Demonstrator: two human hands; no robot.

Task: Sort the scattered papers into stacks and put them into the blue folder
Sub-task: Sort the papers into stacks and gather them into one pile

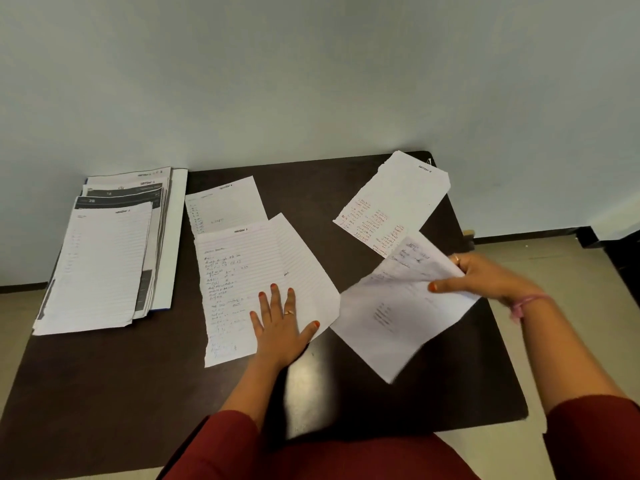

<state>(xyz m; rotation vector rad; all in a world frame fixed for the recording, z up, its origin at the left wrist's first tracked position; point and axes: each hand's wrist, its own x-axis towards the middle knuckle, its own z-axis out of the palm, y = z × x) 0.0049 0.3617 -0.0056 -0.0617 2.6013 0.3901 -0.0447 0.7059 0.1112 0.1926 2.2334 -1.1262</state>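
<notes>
Flat left hand (280,320) on lined sheet (256,282)

I see the left hand (282,322) lying flat, palm down, fingers straight and spread, forearm reaching forward. I see the right hand (485,277) raised, thumb and fingers pinching a sheet (405,306); both sleeves dark red.
</notes>
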